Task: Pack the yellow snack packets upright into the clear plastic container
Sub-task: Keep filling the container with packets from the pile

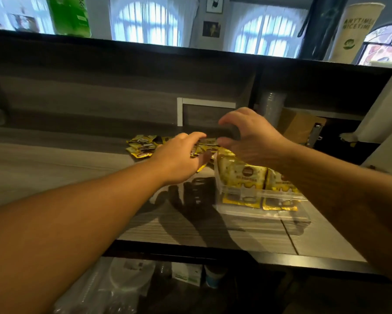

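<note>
Two hands out over the loose packets, which lie flat in a scattered heap on the tabletop, beyond and left of the container. Left hand is nearer: fingers straight, reaching down onto the near edge of the heap; contact is hidden by the hand itself. Right hand hovers above the heap's right end and the container's far corner, fingers spread in a wide claw, holding nothing. Container already has some packets standing upright in it. Pick probably goes to the left hand; the packets' long axes are mixed, too blurred to tell.
</note>
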Action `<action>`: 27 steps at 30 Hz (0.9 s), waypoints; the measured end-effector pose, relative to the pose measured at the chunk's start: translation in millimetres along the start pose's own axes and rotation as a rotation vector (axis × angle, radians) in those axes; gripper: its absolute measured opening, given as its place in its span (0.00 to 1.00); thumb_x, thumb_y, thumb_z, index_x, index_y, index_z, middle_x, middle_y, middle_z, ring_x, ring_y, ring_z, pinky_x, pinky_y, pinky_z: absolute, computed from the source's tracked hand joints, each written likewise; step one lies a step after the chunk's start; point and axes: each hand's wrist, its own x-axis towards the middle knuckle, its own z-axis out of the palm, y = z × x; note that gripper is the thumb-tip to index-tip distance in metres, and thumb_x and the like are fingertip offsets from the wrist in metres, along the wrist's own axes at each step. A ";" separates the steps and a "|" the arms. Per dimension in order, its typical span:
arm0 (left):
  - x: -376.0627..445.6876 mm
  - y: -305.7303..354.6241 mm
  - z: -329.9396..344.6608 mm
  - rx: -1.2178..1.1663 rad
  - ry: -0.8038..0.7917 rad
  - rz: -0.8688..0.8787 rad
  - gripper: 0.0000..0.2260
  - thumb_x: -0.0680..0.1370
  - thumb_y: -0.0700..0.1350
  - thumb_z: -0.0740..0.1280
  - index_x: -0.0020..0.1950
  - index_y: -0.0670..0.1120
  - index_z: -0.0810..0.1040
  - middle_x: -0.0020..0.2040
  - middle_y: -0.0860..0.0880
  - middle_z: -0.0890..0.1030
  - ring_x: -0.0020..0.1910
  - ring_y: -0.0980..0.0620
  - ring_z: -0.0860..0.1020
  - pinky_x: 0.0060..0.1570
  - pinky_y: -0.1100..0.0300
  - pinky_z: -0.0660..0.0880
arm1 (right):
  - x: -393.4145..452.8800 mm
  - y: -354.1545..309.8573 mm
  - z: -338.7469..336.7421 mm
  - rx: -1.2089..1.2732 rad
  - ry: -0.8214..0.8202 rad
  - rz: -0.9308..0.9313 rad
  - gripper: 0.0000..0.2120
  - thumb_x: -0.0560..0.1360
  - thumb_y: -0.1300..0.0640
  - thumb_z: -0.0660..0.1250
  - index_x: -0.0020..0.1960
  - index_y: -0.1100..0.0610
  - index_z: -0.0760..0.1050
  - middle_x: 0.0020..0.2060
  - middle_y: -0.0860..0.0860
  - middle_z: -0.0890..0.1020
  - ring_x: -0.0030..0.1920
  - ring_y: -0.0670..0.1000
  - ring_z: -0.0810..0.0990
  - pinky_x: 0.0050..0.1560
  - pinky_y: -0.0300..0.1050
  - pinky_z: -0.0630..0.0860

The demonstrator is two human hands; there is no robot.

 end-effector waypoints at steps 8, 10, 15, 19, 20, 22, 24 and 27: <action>-19.3 -108.7 3.8 0.180 0.041 -0.255 0.26 0.80 0.53 0.65 0.77 0.52 0.65 0.75 0.48 0.68 0.72 0.45 0.69 0.68 0.46 0.70 | 18.6 -100.5 77.3 0.153 -0.033 -0.009 0.20 0.77 0.57 0.68 0.68 0.49 0.71 0.66 0.48 0.69 0.66 0.50 0.69 0.62 0.43 0.70; -13.3 -124.9 3.8 0.205 -0.008 -0.259 0.27 0.80 0.53 0.65 0.78 0.50 0.63 0.78 0.47 0.65 0.75 0.46 0.65 0.71 0.44 0.67 | 25.0 -111.6 101.6 0.157 -0.073 0.075 0.24 0.75 0.59 0.70 0.69 0.50 0.70 0.67 0.49 0.70 0.67 0.52 0.69 0.66 0.48 0.70; -6.2 -134.3 9.7 0.295 -0.022 -0.278 0.18 0.82 0.53 0.58 0.70 0.50 0.73 0.71 0.47 0.73 0.71 0.46 0.69 0.68 0.39 0.66 | 43.7 -112.3 139.2 0.102 -0.101 0.273 0.28 0.74 0.59 0.70 0.72 0.53 0.67 0.71 0.52 0.70 0.72 0.53 0.65 0.71 0.49 0.65; -13.1 -125.6 9.9 0.352 0.106 -0.270 0.13 0.80 0.52 0.59 0.57 0.50 0.79 0.57 0.49 0.79 0.60 0.46 0.75 0.64 0.43 0.68 | 47.9 -102.4 157.0 0.059 -0.091 0.269 0.28 0.76 0.62 0.66 0.74 0.54 0.64 0.74 0.51 0.67 0.77 0.53 0.57 0.75 0.50 0.58; -14.9 -124.6 7.8 0.335 0.146 -0.268 0.12 0.80 0.53 0.60 0.53 0.50 0.80 0.54 0.49 0.80 0.58 0.45 0.75 0.61 0.45 0.69 | 48.1 -100.5 161.1 0.080 -0.110 0.264 0.28 0.76 0.63 0.65 0.75 0.53 0.64 0.74 0.51 0.66 0.78 0.53 0.54 0.75 0.51 0.58; -17.6 -125.1 1.6 0.256 0.219 -0.293 0.09 0.79 0.54 0.62 0.51 0.52 0.79 0.51 0.50 0.80 0.56 0.45 0.75 0.55 0.49 0.71 | 50.1 -98.1 166.0 0.118 -0.169 0.246 0.30 0.76 0.66 0.63 0.75 0.51 0.63 0.75 0.50 0.65 0.78 0.53 0.51 0.74 0.53 0.58; -16.8 -129.0 -1.6 0.210 0.205 -0.353 0.13 0.78 0.56 0.65 0.60 0.53 0.78 0.59 0.49 0.78 0.61 0.44 0.72 0.57 0.48 0.72 | 53.7 -96.7 167.7 0.083 -0.213 0.188 0.31 0.76 0.67 0.62 0.76 0.49 0.61 0.77 0.49 0.62 0.79 0.53 0.49 0.76 0.54 0.56; -14.2 -133.1 -5.4 0.197 0.037 -0.418 0.23 0.77 0.60 0.64 0.71 0.55 0.73 0.70 0.47 0.72 0.68 0.42 0.70 0.65 0.44 0.70 | 56.0 -98.4 168.1 0.085 -0.278 0.164 0.26 0.81 0.62 0.59 0.77 0.49 0.60 0.77 0.49 0.61 0.79 0.54 0.49 0.76 0.55 0.53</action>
